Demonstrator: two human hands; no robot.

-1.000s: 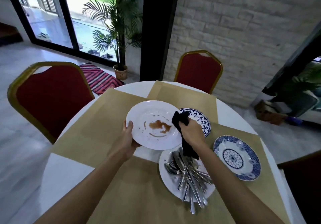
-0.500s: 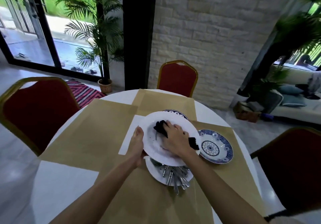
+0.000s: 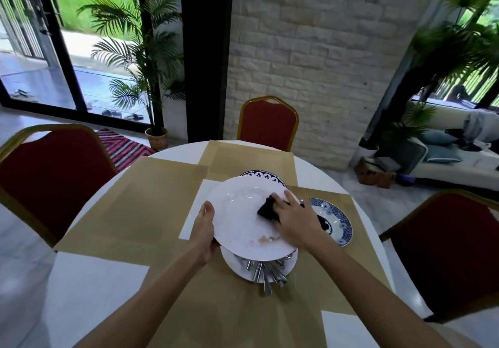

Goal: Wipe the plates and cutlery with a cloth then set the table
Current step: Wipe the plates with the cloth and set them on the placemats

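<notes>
While your left hand grips the left rim of the white plate, thumb lying along the top edge, your right hand rests on the plate's right half with fingers spread and fairly straight, pressing a dark cloth flat against the surface. One end of the cloth pokes out past your fingertips and the other trails behind your wrist. A small brownish smear sits near the plate's near rim, just beside your right hand. You are holding the plate above a second white plate that lies on the table and carries a heap of cutlery, its handles sticking out over the near edge. A blue-patterned plate lies just to the right, partly behind your right hand, and the rim of another blue-patterned plate shows behind the one you hold. All of this is on a round white table covered with tan placemats. Three red chairs with gold frames stand around it: at the far side, the left and the right.
</notes>
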